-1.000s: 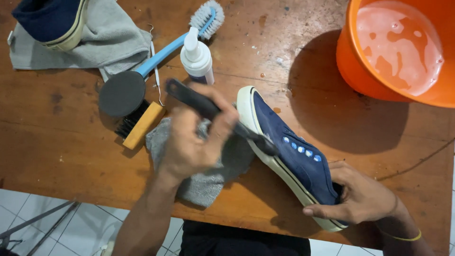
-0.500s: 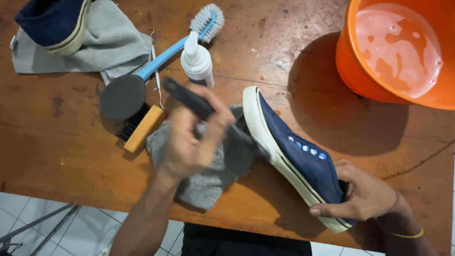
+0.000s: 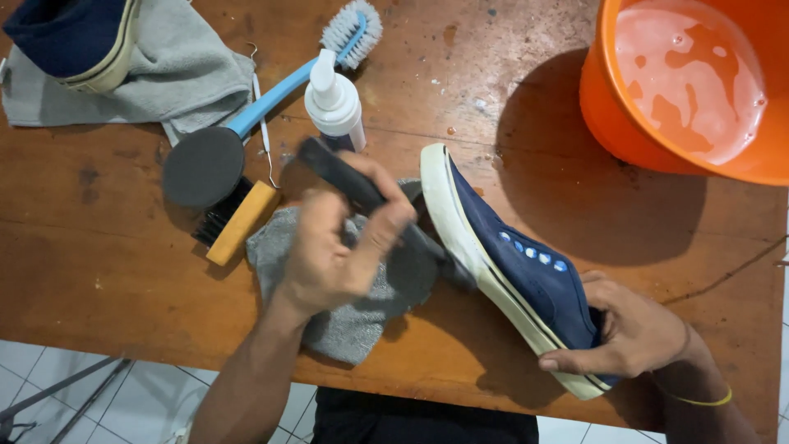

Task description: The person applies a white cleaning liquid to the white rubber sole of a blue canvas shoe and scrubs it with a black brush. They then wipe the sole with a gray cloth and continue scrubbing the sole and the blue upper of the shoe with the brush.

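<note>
While two hands [image 3: 333, 251] [image 3: 629, 329] work, two shoes [image 3: 514, 263] [image 3: 70, 37], three brushes [image 3: 362, 193] [image 3: 288, 78] [image 3: 234, 218]

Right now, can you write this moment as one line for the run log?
left hand: holds dark brush at sole | right hand: holds navy shoe at heel | under: grey cloth | table

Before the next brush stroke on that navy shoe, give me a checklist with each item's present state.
1. Shoe held firm: ok. The right hand grips the heel end of the navy shoe, which lies tilted on its side.
2. Brush in grip: ok. The left hand is closed on the dark brush.
3. Brush head on the sole edge: cannot tell; the motion blurs it.
4. Cloth under the work: ok. The grey cloth lies below the left hand.
5. Water at hand: ok. The orange basin holds soapy water.
6. Cleaner bottle upright: ok. The white pump bottle stands beside the brush.
</note>
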